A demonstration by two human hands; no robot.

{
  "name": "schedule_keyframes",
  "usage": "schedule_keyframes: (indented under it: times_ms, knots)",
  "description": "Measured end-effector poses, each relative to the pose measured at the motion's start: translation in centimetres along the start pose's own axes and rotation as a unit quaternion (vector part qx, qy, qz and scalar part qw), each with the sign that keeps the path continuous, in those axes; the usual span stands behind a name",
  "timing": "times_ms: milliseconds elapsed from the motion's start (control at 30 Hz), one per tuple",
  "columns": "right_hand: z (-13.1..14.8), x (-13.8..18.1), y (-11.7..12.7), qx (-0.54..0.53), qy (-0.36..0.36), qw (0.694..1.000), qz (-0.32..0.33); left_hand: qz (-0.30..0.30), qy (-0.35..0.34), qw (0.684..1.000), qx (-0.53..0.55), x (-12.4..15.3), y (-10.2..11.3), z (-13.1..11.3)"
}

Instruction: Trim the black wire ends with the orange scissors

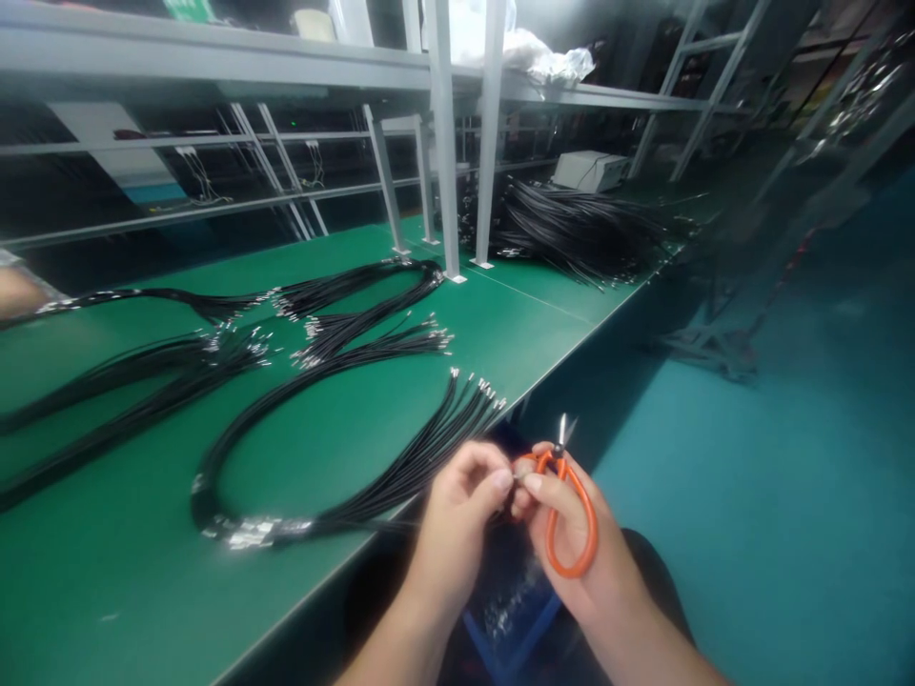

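Note:
My left hand (468, 491) is closed in a pinch beyond the table's front edge. One black cable (396, 525) leaves the near bundle and runs behind my left wrist; its end seems to be in the pinch, mostly hidden by the fingers. My right hand (572, 534) meets the left fingertips, its thumb and finger pressed together at the same small spot. Orange-handled scissors (592, 534) hang in my right hand, blades pointing up and slightly apart. The near bundle of black cables (243, 419) curves on the green table, silvery tips fanned out, with a shiny wrap at its bend.
More cable bundles (121, 381) lie across the green table (107, 581). A large pile of black cables (572, 224) is beyond the metal posts (444, 143), near a white box (590, 171). A blue bin (493, 648) stands below my hands. Another person's arm (18, 291) shows at left.

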State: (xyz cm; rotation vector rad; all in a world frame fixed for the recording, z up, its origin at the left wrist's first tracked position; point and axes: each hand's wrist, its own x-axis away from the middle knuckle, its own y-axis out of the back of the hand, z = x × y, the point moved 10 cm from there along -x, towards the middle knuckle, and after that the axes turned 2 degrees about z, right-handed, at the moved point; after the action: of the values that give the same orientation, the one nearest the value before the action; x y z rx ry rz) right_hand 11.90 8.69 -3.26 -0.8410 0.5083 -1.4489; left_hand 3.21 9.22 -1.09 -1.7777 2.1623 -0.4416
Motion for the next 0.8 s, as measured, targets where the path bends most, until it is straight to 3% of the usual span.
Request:
schedule_keyframes:
  times_ms: [67, 133, 233, 300, 400, 467, 500, 633, 700, 800]
  knots:
    - [0.0, 0.0, -0.1, -0.006, -0.005, 1.0, 0.006, -0.03, -0.024, 0.996, -0.076, 0.2, 1.0, -0.7]
    - [-0.1, -0.1, -0.2, -0.014, -0.011, 1.0, 0.011, -0.079, -0.087, 0.968, -0.22, 0.7, 2.0, -2.7]
    - [-0.3, -0.2, -0.4, -0.025, -0.013, 0.999, 0.021, -0.101, -0.217, 0.857, -0.456, 1.8, 0.7, -6.2]
    - [-0.4, -0.2, -0.6, -0.032, -0.012, 0.999, 0.03, -0.087, -0.264, 0.794, -0.54, 2.2, -0.6, -7.0]
    - [-0.4, -0.2, -1.0, -0.04, -0.013, 0.998, 0.037, -0.089, -0.279, 0.767, -0.571, 2.1, -0.7, -7.3]
    - [-0.2, -0.3, -1.0, -0.039, -0.009, 0.999, 0.032, -0.112, -0.261, 0.781, -0.557, 1.9, 0.3, -7.4]
    - [0.0, -0.4, -1.0, -0.036, -0.005, 0.999, 0.029, -0.114, -0.236, 0.803, -0.535, 1.7, 0.9, -7.2]
    - [0.4, -0.5, -1.3, -0.017, 0.02, 0.999, 0.028, -0.006, -0.061, 0.931, -0.36, 0.5, 1.2, -3.5]
    - [0.5, -0.5, -1.4, -0.01, 0.026, 0.999, 0.027, 0.01, -0.025, 0.953, -0.302, 0.5, 1.0, -2.5]
    - [0.7, -0.5, -1.4, 0.002, 0.032, 0.999, 0.018, -0.035, -0.04, 0.953, -0.3, 0.5, 1.5, -2.6]
